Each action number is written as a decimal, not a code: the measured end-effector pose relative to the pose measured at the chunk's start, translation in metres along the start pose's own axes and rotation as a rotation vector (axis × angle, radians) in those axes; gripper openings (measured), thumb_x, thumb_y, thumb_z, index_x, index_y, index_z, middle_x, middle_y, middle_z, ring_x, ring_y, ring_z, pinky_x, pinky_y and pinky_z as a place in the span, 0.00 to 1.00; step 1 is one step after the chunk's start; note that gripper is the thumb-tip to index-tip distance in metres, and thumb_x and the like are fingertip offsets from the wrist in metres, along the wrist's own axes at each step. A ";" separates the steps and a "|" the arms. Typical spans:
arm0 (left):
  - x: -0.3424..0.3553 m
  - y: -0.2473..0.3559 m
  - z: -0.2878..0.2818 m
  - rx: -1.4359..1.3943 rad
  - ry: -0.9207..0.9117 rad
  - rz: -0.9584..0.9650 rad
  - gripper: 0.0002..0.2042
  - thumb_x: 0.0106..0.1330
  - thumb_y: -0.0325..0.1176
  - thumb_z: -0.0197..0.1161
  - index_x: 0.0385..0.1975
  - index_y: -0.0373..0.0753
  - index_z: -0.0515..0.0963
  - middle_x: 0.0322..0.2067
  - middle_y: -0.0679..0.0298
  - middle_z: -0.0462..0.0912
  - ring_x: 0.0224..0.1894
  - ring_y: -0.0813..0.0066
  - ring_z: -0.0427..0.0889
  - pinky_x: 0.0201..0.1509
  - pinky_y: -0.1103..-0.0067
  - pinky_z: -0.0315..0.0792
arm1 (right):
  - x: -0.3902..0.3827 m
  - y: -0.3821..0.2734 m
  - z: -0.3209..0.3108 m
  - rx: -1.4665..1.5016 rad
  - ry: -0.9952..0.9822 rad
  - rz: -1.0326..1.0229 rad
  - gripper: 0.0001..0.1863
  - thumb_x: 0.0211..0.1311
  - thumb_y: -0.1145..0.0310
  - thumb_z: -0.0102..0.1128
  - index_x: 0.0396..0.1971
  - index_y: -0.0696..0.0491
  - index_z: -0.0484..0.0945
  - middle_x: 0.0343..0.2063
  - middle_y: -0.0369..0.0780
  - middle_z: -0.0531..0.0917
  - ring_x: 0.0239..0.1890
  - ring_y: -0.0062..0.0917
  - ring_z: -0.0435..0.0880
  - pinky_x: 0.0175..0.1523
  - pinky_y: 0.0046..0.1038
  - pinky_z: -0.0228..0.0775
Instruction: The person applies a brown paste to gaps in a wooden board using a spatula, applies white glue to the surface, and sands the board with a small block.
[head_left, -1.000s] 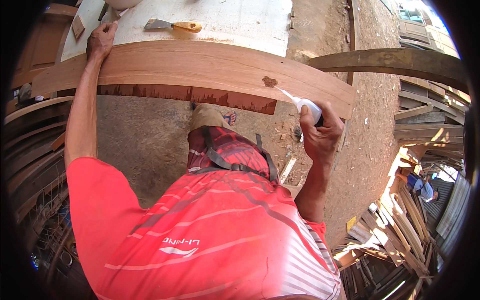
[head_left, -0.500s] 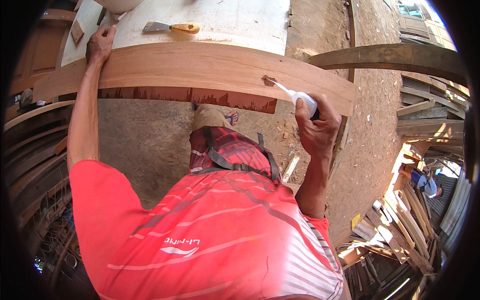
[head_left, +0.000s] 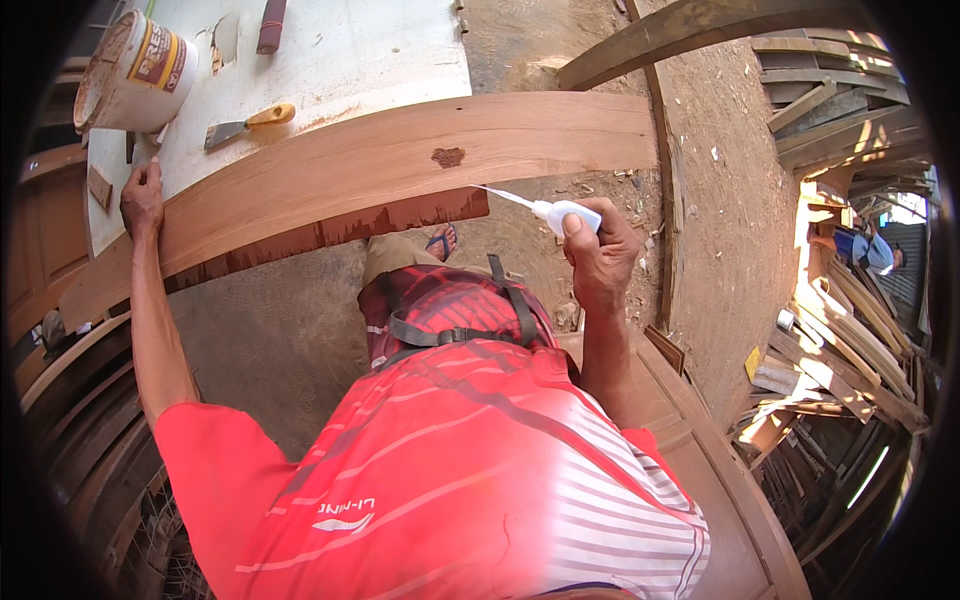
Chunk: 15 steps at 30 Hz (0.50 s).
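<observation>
A long wooden board point(head_left: 330, 165) lies across a white work surface, with a rough dark brown patch point(head_left: 448, 158) toward its right part. My right hand point(head_left: 604, 255) is closed round a small white squeeze bottle point(head_left: 570, 216) with a long thin nozzle. The nozzle points left, its tip beside the board's near edge, apart from the patch. My left hand point(head_left: 143, 200) is by the board's far left edge with fingers closed; a small greyish thing shows at the fingertips, too small to name. A putty knife point(head_left: 250, 125) with a wooden handle lies just beyond the board.
A whitish bucket point(head_left: 160, 75) with a coloured label stands at the far left. Near it lies a dark reddish rod-like thing point(head_left: 271, 25). A curved timber beam point(head_left: 690, 35) crosses at the far right. Wood piles point(head_left: 840, 330) and another person point(head_left: 868, 250) are on the right.
My right hand has drawn the bottle back, its nozzle tip leaving the brown patch. The view has shifted, bringing the bucket further in. My left hand stays near the board's left part.
</observation>
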<state>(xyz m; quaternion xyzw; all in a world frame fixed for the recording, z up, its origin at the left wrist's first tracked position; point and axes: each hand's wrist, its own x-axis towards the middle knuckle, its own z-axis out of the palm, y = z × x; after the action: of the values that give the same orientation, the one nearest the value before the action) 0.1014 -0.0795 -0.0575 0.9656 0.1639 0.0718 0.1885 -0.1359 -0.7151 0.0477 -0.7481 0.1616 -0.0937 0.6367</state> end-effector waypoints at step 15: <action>0.009 -0.007 0.005 -0.099 0.001 -0.014 0.22 0.72 0.53 0.62 0.36 0.37 0.86 0.29 0.64 0.85 0.34 0.73 0.81 0.45 0.74 0.74 | 0.000 0.018 -0.078 -0.137 0.345 -0.067 0.10 0.73 0.67 0.63 0.40 0.60 0.84 0.25 0.29 0.80 0.26 0.09 0.70 0.30 0.19 0.58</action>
<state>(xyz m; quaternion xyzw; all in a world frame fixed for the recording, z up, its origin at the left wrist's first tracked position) 0.1085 -0.0719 -0.0641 0.9539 0.1672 0.0790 0.2363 -0.1648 -0.7898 0.0429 -0.7674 0.2494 -0.2305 0.5438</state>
